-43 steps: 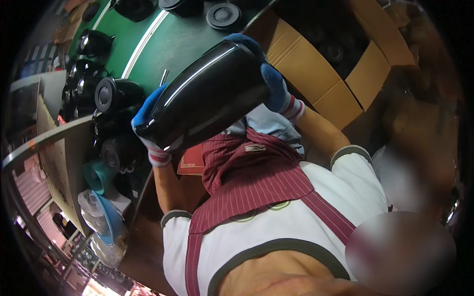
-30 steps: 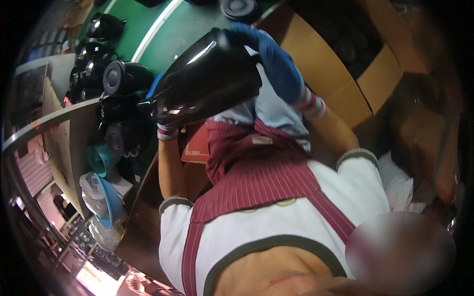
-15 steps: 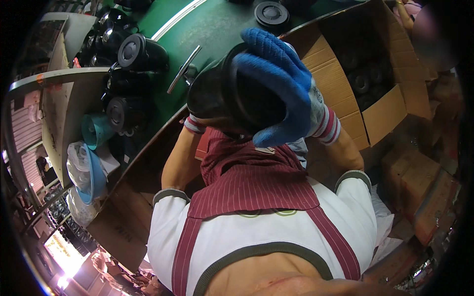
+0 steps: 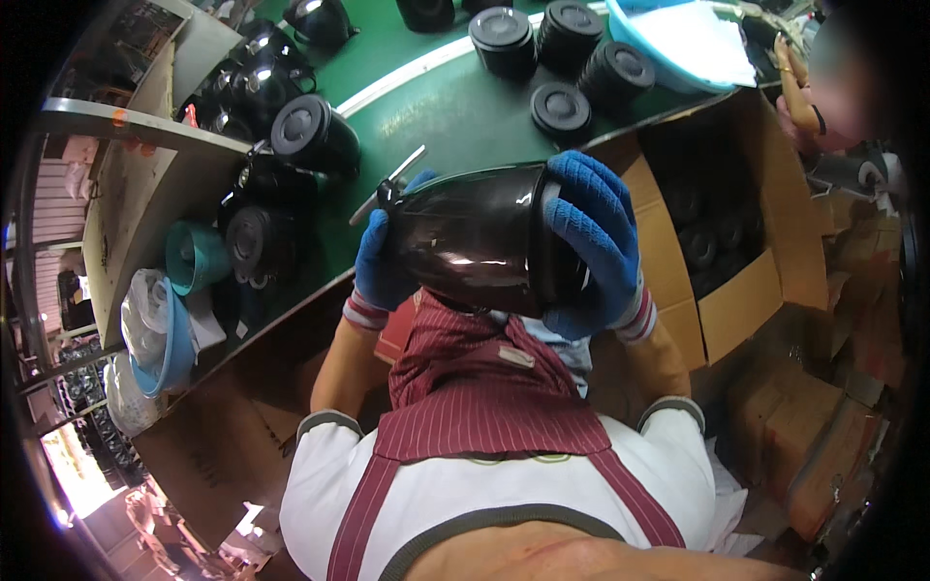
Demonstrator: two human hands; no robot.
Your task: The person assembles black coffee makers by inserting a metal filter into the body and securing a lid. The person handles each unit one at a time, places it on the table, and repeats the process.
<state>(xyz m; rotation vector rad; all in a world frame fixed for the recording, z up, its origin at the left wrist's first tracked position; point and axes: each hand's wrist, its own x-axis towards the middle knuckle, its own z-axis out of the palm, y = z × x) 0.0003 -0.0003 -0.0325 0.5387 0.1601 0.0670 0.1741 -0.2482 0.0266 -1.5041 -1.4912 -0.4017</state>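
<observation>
Head view, frame centre: 2 blue-gloved hands, left hand (image 4: 383, 266) and right hand (image 4: 596, 242), grasp a glossy black vessel (image 4: 480, 237); its far end is hidden behind the right glove.

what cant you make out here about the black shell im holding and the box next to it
- Head view: the glossy black shell hides its own far side; the right hand covers its right end, the left hand its left.
- Cardboard box: contents too dark to identify.
- Person at top right: blurred, cut off by the rim.
</observation>
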